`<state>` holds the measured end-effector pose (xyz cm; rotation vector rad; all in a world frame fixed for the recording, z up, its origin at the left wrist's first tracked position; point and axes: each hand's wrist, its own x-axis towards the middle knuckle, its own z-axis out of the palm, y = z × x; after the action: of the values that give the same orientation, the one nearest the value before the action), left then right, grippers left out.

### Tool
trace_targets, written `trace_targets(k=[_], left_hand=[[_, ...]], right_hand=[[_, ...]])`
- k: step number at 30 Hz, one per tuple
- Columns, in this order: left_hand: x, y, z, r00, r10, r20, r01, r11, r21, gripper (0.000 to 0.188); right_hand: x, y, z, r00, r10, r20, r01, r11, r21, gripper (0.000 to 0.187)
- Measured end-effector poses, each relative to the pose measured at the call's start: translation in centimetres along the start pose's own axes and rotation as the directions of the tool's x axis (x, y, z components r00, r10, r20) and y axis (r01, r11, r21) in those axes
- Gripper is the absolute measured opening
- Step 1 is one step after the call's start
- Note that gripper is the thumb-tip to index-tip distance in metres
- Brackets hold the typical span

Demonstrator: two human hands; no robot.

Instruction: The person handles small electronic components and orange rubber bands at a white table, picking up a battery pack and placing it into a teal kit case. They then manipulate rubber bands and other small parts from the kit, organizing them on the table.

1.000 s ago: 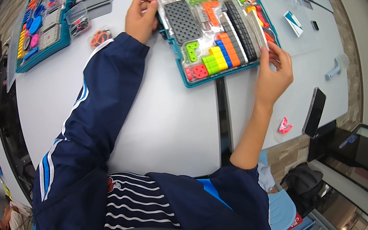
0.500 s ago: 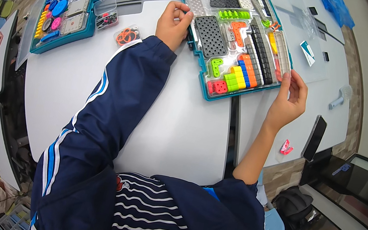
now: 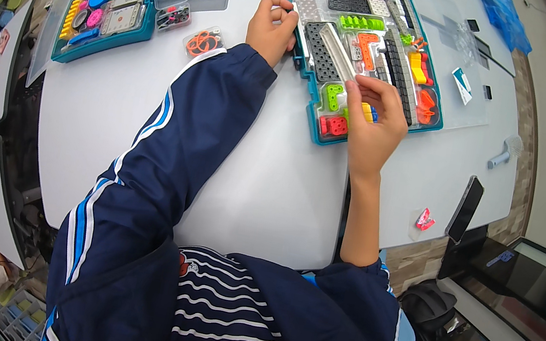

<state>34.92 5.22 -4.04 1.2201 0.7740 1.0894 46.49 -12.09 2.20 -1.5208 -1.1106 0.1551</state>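
A teal parts case (image 3: 311, 113) lies open in front of me, its clear compartments filled with colourful plastic building pieces. My right hand (image 3: 378, 120) pinches the near end of a long, narrow, whitish clear plastic cover (image 3: 338, 52). The cover slants over the case, above a dark grey perforated plate (image 3: 317, 53). Beside the case's left rim is my left hand (image 3: 270, 31), its fingers curled inward; whether they grip anything is hidden. Yellow pieces (image 3: 419, 68) and orange pieces (image 3: 426, 107) show along the case's right side. A lime green angled piece (image 3: 332, 96) sits near its front left.
Left of me stands a second teal case (image 3: 105, 47) of parts. Between the cases are a small clear box (image 3: 173, 18) and a pack of orange rings (image 3: 203, 43). Toward the right lie a phone (image 3: 466, 208), a pink wrapper (image 3: 425, 219) and a small handheld fan (image 3: 505, 153).
My right hand has moved left from the case's right edge, carrying the clear cover with it. Yellow and orange pieces now show uncovered there. My left hand stays by the left rim.
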Motion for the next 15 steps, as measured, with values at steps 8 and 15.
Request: trace_targets(k=[8,15], left_hand=[[0.1,-0.1,-0.1,1.0,-0.007,0.008,0.007,1.0,-0.009,0.018],[0.3,-0.4,-0.2,1.0,0.001,0.013,-0.001,1.0,-0.028,0.016]], right_hand=[[0.2,-0.7,3.0,0.996,-0.021,0.088,0.026,0.998,-0.048,0.013],[0.3,-0.1,3.3,0.994,-0.036,0.105,0.045,0.995,-0.087,0.015]])
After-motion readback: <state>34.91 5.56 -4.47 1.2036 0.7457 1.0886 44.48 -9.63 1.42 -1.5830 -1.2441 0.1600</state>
